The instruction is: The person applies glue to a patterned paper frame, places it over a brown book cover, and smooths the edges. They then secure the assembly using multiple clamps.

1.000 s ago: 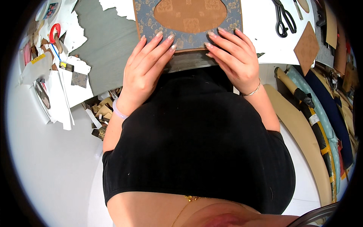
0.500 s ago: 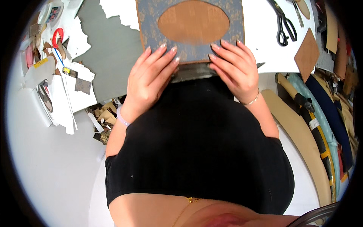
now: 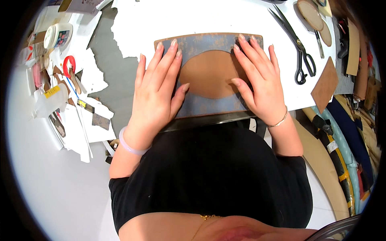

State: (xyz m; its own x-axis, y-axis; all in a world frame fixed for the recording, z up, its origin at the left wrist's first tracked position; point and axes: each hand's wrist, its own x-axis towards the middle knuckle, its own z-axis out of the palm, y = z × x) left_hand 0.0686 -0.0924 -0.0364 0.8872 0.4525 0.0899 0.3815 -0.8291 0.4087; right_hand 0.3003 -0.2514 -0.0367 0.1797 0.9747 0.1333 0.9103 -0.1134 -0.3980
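A blue-grey patterned panel (image 3: 201, 41) with brown edges lies flat at the near edge of the table. In its middle shows a brown oval (image 3: 209, 74). My left hand (image 3: 157, 86) rests flat on the panel's left part, fingers stretched toward its far edge and thumb beside the oval. On the right part lies my right hand (image 3: 260, 78), fingers spread the same way, its thumb tip over the oval's right side. Neither hand grips anything. Parts of the panel's left and right sides are hidden under my hands.
Black-handled scissors (image 3: 298, 46) lie right of the panel, near a brown diamond-shaped piece (image 3: 325, 85) and oval pieces (image 3: 310, 15). On the left are a white jar (image 3: 58, 35), a clear bottle (image 3: 51, 100), a red tape ring (image 3: 69, 65) and paper scraps. Rolled materials (image 3: 341, 160) stand at right.
Both hands have moved from the panel's near edge farther up onto its sides, with the fingers spread wider. The panel and table sit lower in view, and more of the far tabletop shows.
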